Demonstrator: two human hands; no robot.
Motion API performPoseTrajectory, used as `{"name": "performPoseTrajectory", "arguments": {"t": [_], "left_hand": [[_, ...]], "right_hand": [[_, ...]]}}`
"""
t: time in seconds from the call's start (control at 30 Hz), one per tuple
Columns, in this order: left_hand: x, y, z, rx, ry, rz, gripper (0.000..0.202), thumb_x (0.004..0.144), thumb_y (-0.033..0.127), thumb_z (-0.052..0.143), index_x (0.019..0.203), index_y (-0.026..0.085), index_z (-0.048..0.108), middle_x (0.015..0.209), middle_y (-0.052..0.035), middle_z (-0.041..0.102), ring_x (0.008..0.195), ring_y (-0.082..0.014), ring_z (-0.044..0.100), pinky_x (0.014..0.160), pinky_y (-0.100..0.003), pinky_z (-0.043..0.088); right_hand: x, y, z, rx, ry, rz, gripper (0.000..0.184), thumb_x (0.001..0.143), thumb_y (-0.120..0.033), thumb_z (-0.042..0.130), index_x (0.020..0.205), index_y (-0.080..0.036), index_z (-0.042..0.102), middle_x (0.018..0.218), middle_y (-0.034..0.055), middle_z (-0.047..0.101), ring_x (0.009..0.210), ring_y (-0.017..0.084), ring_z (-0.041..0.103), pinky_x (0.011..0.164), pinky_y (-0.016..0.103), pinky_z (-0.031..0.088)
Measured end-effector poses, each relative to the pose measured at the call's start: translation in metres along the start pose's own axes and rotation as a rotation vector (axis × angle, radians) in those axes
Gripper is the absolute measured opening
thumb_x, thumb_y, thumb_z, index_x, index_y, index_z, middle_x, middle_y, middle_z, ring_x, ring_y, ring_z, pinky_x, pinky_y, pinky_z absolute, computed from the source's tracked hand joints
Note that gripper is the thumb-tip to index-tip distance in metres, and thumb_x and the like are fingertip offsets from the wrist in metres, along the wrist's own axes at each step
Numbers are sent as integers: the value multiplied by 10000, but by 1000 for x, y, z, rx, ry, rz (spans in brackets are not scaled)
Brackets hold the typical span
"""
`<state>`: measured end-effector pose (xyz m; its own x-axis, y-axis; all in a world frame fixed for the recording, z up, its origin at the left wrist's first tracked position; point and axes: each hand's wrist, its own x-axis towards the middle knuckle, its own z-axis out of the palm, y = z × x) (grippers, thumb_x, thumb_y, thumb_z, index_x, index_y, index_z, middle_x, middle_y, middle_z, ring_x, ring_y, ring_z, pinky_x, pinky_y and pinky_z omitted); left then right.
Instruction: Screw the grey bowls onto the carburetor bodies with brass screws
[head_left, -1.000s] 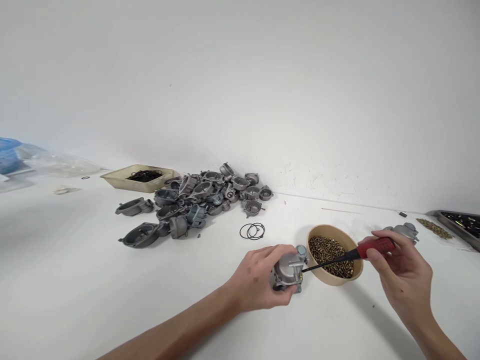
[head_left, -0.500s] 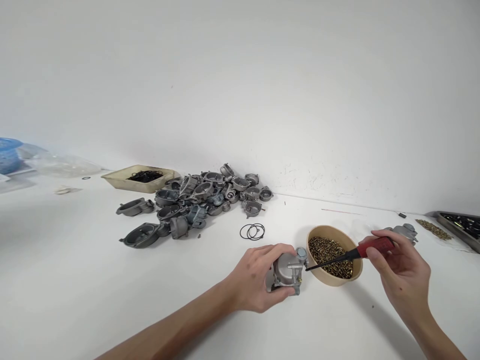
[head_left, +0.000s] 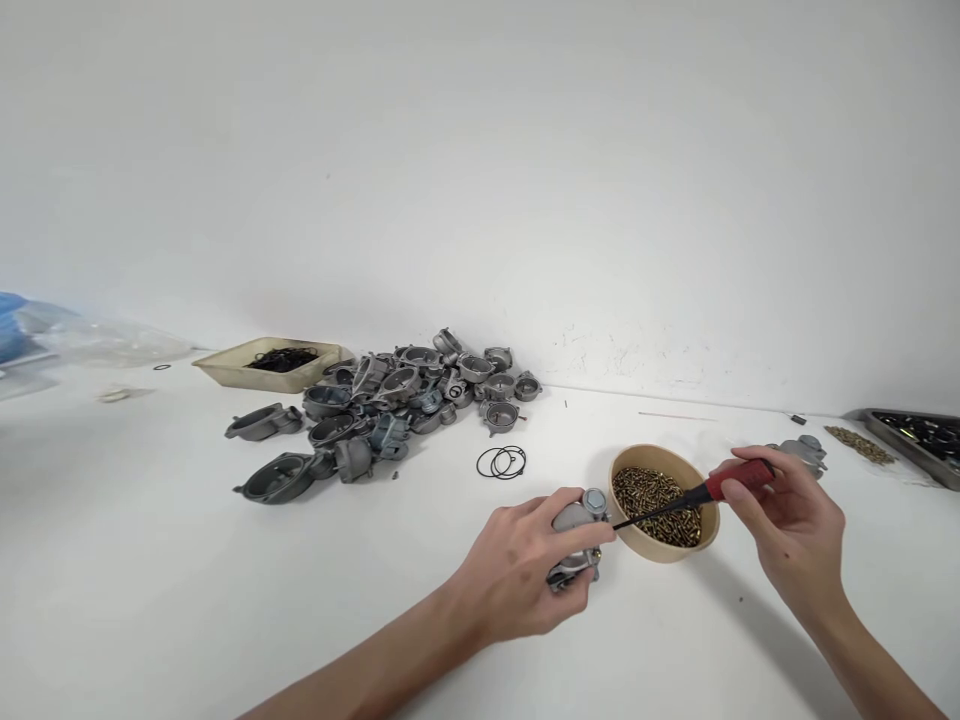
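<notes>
My left hand (head_left: 529, 565) is wrapped around a grey metal carburetor part (head_left: 577, 518) with a hex-headed plug at its top corner. Its index finger stretches across the part to the tip of a screwdriver (head_left: 739, 480). My right hand (head_left: 795, 520) grips this tool by its red and black handle, the dark shaft slanting down to the left. Whether a screw sits at the tip, I cannot make out. Beneath the shaft, a round tan bowl (head_left: 661, 553) holds many small brass-coloured screws (head_left: 652, 500).
Grey metal housings (head_left: 401, 385) lie piled against the wall, beside a cream tray (head_left: 225, 372) of black rings. Loose black O-rings (head_left: 501, 462) rest in front. At right are another grey casting (head_left: 802, 452), small brass parts (head_left: 859, 443) and a dark tray (head_left: 915, 440).
My left index finger has come across the carburetor part to the screwdriver's tip, and that part is turned slightly. The screwdriver has moved a little left. The whole view has shifted slightly.
</notes>
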<state>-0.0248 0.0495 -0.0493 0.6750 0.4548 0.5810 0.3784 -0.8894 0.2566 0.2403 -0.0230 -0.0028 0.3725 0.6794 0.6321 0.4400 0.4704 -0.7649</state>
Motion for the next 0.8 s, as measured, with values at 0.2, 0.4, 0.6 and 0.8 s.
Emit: {"name": "performPoseTrajectory", "arguments": {"t": [0.2,0.4,0.6,0.8], "left_hand": [[1,0,0,43,35,27,305,779,217,603,1042,308,729,1101,-52,715,643,-187,656,480,-255,479],[0,-5,-1,43,28,37,329,857,259,625,1167,325,711,1131,-52,724,644,-180,679,506,-267,521],[-2,-2,2,13,45,57,471,839,224,624,1299,326,643,1146,-68,708,824,-237,707,557,-290,565],[-3,-1,13,8,149,33,302,817,270,739,1113,299,690,1051,-34,705,749,-204,697,626,-309,586]], "right_hand": [[0,2,1,24,-17,4,225,905,-269,770,1115,-222,704,844,33,734,747,185,719,666,332,655],[0,7,0,70,-29,9,228,911,-241,764,1129,-219,700,861,38,728,796,179,719,691,323,662],[12,7,-10,103,-29,-76,235,918,-221,757,1148,-215,708,800,19,708,767,168,710,680,310,664],[38,-22,-12,102,-111,-223,294,939,-152,717,1219,-240,712,811,4,688,762,147,690,682,290,651]]}}
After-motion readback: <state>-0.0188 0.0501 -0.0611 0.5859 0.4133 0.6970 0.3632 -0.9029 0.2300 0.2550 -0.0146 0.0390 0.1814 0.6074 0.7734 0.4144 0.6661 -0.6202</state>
